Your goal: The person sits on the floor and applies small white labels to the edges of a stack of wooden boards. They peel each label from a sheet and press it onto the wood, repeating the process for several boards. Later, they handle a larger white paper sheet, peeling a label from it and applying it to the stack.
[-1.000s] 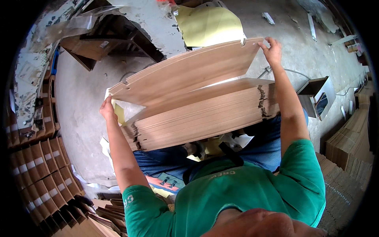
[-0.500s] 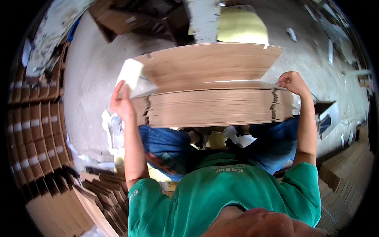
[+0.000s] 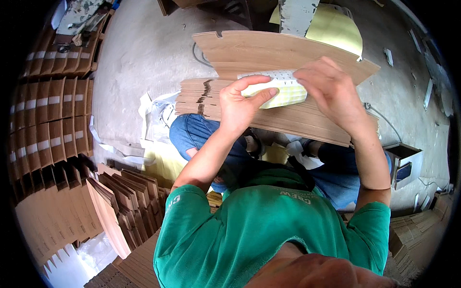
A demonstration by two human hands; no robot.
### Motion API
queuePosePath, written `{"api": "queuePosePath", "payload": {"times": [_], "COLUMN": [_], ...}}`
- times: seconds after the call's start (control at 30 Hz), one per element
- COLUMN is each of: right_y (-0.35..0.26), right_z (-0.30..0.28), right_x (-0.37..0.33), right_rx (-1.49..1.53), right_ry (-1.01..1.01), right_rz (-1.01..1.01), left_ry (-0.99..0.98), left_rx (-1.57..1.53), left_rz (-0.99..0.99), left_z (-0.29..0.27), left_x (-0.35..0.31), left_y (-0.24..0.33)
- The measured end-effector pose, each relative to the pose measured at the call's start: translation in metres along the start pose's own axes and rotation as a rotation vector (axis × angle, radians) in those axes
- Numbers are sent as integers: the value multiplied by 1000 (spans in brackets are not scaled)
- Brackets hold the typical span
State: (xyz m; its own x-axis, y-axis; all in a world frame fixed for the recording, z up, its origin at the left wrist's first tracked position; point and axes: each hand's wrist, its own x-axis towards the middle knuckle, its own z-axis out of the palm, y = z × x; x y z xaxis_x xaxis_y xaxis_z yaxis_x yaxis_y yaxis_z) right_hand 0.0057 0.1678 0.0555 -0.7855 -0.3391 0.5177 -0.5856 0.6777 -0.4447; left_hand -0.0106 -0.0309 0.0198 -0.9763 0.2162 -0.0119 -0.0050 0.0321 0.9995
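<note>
Sheet moved R, now between both hands' fingers; boards below. L hand pinches L end, prob. to steady it; R hand fingers part-curled at R end, grip unclear.

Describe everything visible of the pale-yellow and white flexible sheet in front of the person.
The pale-yellow and white flexible sheet looks like thin paper. Its upper band is white with small dark marks; the lower part is pale yellow with a faint grid. It is bent into a curve, long side roughly crosswise, above the stack of thin brown boards. The left hand pinches its left end between thumb and fingers. The right hand's fingertips are at its right end; their exact contact is unclear.
</note>
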Motion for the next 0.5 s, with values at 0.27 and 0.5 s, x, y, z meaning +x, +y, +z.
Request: {"api": "queuePosePath", "payload": {"times": [0.27,0.5], "right_y": [-11,-11], "right_z": [10,11], "right_x": [-5,-12], "right_rx": [-179,-347], "right_ry": [-69,-103], "right_rz": [23,-6], "left_ry": [-27,-26], "left_rx": [66,74], "left_rz": [-13,-35], "left_z": [9,15], "left_x": [-1,3], "left_y": [9,2]}}
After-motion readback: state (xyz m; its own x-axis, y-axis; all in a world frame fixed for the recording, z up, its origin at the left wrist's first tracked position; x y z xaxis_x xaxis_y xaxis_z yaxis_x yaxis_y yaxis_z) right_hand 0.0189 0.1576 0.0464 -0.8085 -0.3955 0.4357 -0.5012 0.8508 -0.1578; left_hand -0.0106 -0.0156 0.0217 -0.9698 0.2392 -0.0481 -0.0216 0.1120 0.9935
